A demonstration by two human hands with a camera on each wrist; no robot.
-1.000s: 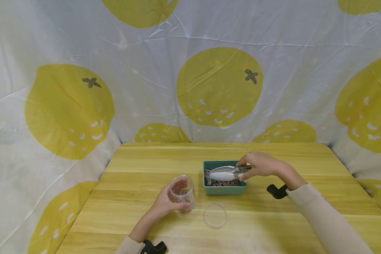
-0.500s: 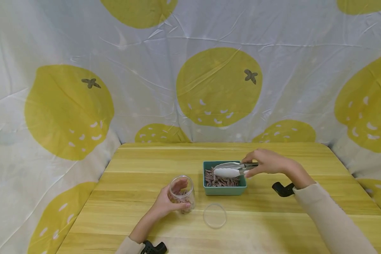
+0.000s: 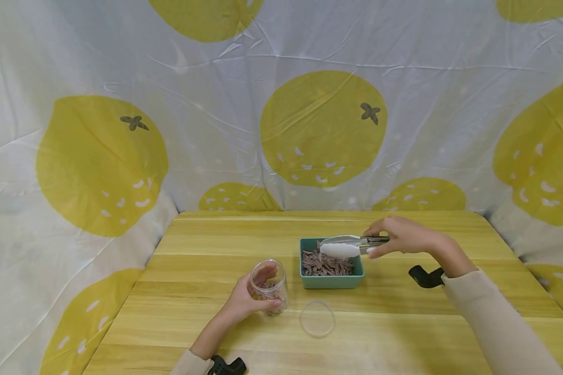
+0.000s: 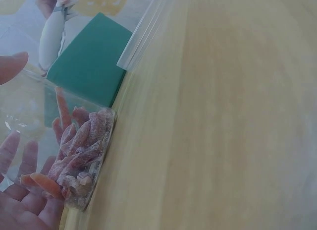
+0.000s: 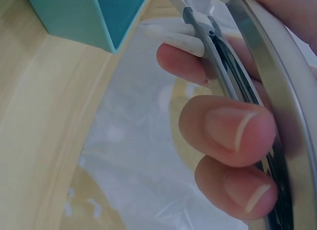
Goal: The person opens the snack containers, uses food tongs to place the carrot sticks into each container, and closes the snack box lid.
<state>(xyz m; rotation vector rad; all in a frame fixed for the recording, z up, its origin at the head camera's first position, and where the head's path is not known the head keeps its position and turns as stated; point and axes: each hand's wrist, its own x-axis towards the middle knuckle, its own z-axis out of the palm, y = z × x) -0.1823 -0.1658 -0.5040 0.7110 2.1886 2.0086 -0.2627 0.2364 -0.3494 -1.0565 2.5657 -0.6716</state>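
Note:
My left hand (image 3: 244,299) holds a clear jar (image 3: 277,281), thumb in front and fingers behind. Reddish-brown dusted strips (image 4: 79,141) lie in its lower part, seen through the wall in the left wrist view. With my right hand (image 3: 403,237) I grip metal tongs (image 3: 372,244) with white tips (image 3: 340,250). Those tips hover over the right part of a teal box (image 3: 333,283), which holds more of the same strips (image 3: 326,264). Whether the tips pinch a strip cannot be told. In the right wrist view, my fingers (image 5: 225,128) curl around the tongs' metal arms.
A round clear lid (image 3: 317,319) lies flat on the wooden table (image 3: 206,333), in front of the box and right of the jar. Behind the table hangs a white cloth (image 3: 216,130) printed with yellow fruit.
My right hand and the tongs have risen and shifted right, from down in the box to above its strips. The left hand and jar have stayed put.

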